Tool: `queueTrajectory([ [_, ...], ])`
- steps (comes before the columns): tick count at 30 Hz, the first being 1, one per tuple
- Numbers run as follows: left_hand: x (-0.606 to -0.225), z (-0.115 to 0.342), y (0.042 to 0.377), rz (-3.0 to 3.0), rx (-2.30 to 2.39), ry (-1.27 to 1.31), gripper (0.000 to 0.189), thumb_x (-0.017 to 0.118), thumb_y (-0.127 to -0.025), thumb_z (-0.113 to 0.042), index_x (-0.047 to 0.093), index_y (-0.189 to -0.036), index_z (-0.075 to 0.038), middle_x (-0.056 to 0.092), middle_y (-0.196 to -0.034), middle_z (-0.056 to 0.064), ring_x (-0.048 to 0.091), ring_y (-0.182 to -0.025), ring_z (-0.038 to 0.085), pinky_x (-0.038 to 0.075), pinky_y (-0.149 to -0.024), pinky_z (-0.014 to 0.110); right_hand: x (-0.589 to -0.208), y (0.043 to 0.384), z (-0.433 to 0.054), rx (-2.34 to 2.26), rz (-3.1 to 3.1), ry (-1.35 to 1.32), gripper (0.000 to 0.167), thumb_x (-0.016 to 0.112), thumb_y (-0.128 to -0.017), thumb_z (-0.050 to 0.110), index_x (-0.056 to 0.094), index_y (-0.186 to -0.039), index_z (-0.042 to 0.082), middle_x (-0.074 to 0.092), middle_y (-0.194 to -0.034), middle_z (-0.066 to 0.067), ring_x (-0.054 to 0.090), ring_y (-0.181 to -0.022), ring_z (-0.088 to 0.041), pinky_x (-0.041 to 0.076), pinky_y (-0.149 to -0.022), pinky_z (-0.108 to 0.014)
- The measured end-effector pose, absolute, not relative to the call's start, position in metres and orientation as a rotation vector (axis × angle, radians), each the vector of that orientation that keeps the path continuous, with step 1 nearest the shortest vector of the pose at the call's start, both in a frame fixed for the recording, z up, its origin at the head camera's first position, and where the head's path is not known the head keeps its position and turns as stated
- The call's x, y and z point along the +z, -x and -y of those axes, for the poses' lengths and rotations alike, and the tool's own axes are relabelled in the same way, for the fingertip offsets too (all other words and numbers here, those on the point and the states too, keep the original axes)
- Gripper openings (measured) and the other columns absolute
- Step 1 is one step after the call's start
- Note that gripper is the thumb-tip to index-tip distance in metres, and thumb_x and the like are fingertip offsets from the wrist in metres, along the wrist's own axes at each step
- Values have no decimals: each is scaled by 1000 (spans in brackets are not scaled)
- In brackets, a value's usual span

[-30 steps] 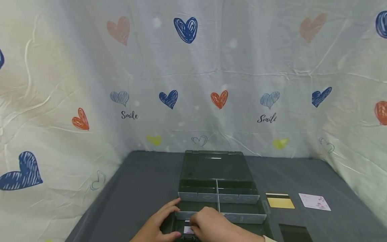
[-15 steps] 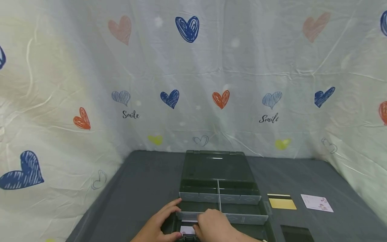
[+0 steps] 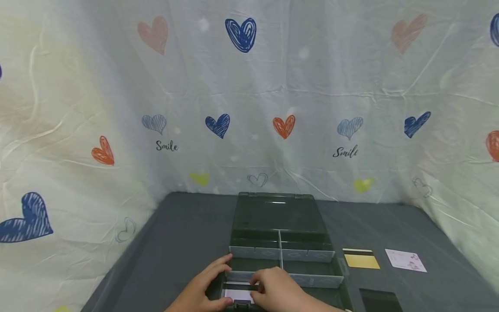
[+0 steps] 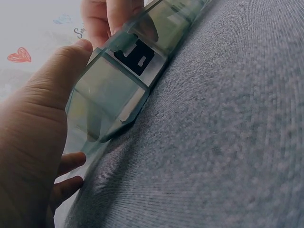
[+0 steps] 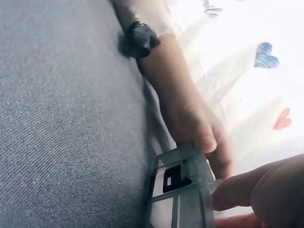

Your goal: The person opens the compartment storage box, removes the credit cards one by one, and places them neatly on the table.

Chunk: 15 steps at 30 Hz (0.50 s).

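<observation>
A white card with a black stripe (image 3: 238,294) lies in the front left compartment of an open dark-green translucent storage box (image 3: 278,212). My right hand (image 3: 278,288) reaches over the box, and its curled thumb and fingers pinch the card at its right end. The fingertips are partly hidden. My left hand (image 3: 204,286) grips the box's front left corner, thumb on the front edge and fingers along the left wall. In the left wrist view a black latch (image 4: 135,54) shows on the box's front, close to the left thumb.
Right of the box lie a yellow card with a black stripe (image 3: 361,259), a pale pink flowered card (image 3: 405,260) and a dark flat item (image 3: 381,300). Grey dividers (image 3: 312,281) split the box. A heart-print curtain (image 3: 249,95) hangs behind the grey table (image 3: 187,234).
The striped white card shows more of its surface and extends farther left in the compartment. The right fingers stay over its right end. The left hand keeps its place on the box.
</observation>
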State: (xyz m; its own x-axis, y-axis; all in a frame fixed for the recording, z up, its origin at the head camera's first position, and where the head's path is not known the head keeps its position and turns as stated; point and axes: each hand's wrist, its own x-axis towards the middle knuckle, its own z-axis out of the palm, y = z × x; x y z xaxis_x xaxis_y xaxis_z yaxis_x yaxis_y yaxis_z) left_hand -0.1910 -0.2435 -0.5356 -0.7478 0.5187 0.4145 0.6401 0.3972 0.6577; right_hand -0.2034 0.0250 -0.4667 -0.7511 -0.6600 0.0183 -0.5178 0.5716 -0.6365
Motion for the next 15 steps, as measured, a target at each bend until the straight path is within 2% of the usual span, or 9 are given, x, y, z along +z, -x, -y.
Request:
queueTrajectory([
  [6,-533,243,191,2502,-1242,1031,53,81,-92,-24,58,-138,-12,44,-158,13,50,-137,32,49,-102,35,-456,203,-33,-1134,-2406,835,20,74,-91,15,76,-106,2,75,-89,5,68,-77,-4,57,-70,-27],
  [15,-535,242,191,2471,-1218,1036,52,82,-92,-27,58,-136,-15,46,-156,15,51,-137,27,49,-102,32,-449,200,-34,-1300,-2421,881,18,76,-89,6,75,-106,1,71,-89,10,67,-76,0,55,-67,-21],
])
